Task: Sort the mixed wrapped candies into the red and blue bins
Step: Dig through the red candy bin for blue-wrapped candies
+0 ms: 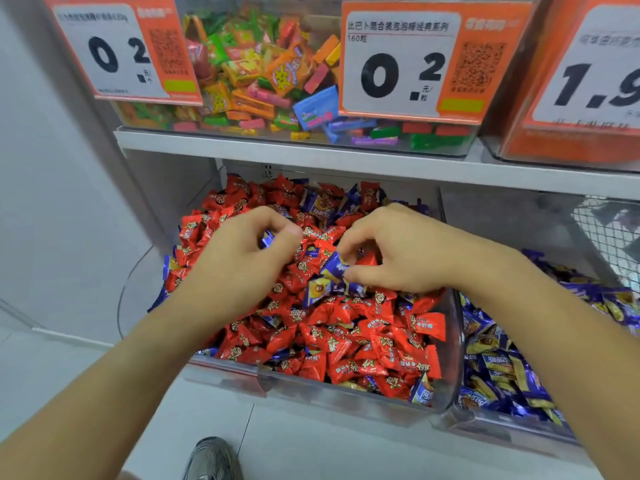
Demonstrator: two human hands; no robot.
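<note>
Left hand (242, 251) fingers (289, 232) curl round a blue candy (267, 239); right hand (398, 252) fingers (360, 275) pinch another blue candy (334, 266), both over the red bin (453, 358). Blue bin (512, 427) at 4 o'clock; shelf (311, 157) at 12.

Clear red bin (453, 341) heaped with red candies (346, 337), stray blue candies (332, 266) mixed in at centre; blue bin (512, 427) at 3 o'clock, holding blue-yellow wrappers.
</note>
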